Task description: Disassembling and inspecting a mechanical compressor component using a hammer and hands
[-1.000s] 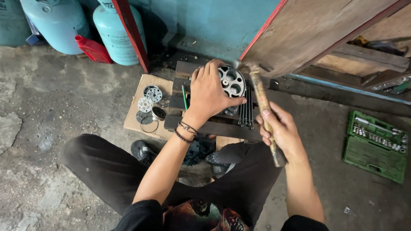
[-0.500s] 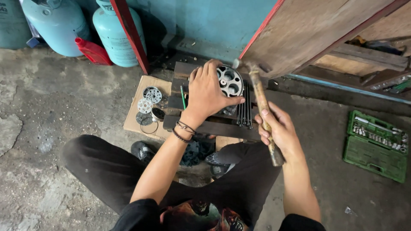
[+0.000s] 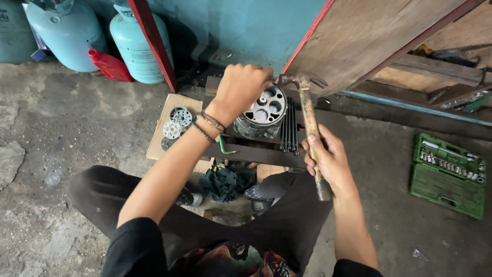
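Now, head view:
left hand [image 3: 241,90]: fingers closed over the round grey metal housing with holes [image 3: 262,114] on the dark metal block [image 3: 251,149]
right hand [image 3: 328,160]: clamped on the wooden-handled claw hammer [image 3: 311,128] — head just beside the housing rim
room: bare concrete at both sides
count: two pale blue gas cylinders [image 3: 136,46] — one green socket case [image 3: 448,174]

A round metal housing [image 3: 262,114] sits on a low metal block [image 3: 256,151] in front of the squatting person. The left hand [image 3: 241,87] rests on its top; the right hand [image 3: 328,159] grips a hammer [image 3: 310,128] just right of it. Long bolts [image 3: 289,125] lie between housing and hammer. Round plates [image 3: 174,125] lie on cardboard [image 3: 161,138] to the left. Gas cylinders [image 3: 136,48] stand behind, a socket set case [image 3: 448,174] on the floor far right.
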